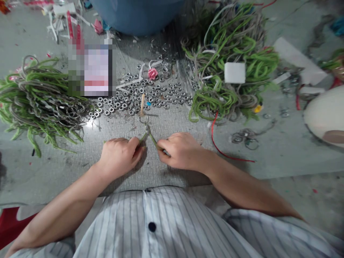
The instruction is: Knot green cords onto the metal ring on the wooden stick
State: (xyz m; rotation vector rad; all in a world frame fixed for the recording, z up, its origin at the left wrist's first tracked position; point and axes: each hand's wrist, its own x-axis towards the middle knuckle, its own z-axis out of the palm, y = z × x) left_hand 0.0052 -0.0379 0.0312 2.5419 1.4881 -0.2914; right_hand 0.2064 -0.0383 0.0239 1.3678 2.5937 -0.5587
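Observation:
Between my hands a green cord (152, 139) runs in a narrow upside-down V from a small metal piece. Above that piece a metal ring (143, 119) loops by the foot of a short upright wooden peg (142, 104). My left hand (122, 154) is closed, thumb and fingers pinching the left strand. My right hand (178, 150) is also closed, gripping the right strand. Both strands look taut. Whatever else lies inside the fists is hidden. Just beyond the peg, many small metal nuts (123, 104) are scattered across the grey tabletop (123, 125).
Bundled green and grey cords with chains (45, 96) lie at left, beside a blurred-out screen (96, 68). A tangled cord heap (249, 61) bears a white block (234, 72) at right. A blue tub (139, 16) stands at the back; a red string (215, 139) lies right.

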